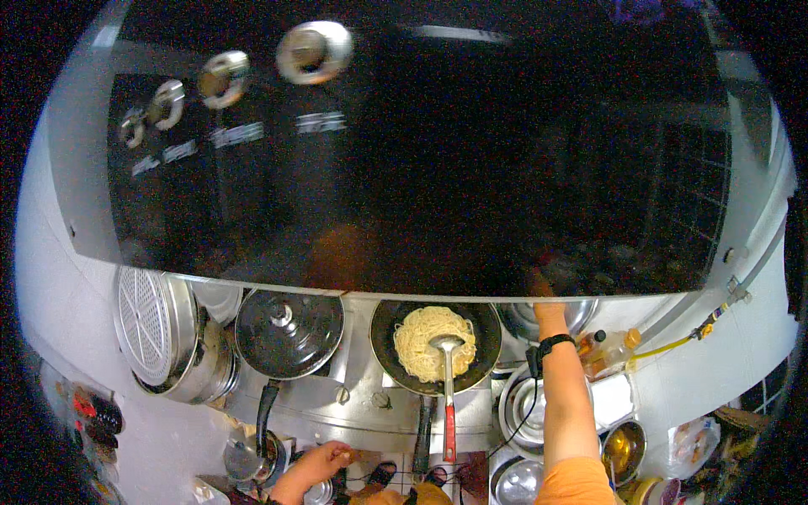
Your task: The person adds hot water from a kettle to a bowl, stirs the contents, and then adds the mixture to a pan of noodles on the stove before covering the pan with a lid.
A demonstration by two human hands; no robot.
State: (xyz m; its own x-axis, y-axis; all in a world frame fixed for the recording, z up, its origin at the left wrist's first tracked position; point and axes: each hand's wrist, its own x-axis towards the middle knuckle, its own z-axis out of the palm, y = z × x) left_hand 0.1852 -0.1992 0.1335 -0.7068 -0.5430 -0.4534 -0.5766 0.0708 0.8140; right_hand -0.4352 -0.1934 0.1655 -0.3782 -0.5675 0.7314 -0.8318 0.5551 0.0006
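Observation:
A black frying pan holds pale cooked noodles on the steel gas stove. A metal ladle with a red handle rests in it, its bowl on the noodles, and neither hand touches it. My left hand hangs in front of the stove, fingers loosely curled, with nothing visible in it. My right arm stretches forward over the right side. Past the dark wristband, most of my right hand is hidden behind the range hood, near a metal lid or bowl at the back.
The dark glass range hood overhangs the stove. A glass-lidded pan sits left, beside stacked steamer pots. At right are nested metal bowls, bottles, a bowl of amber liquid and a dangling black cord.

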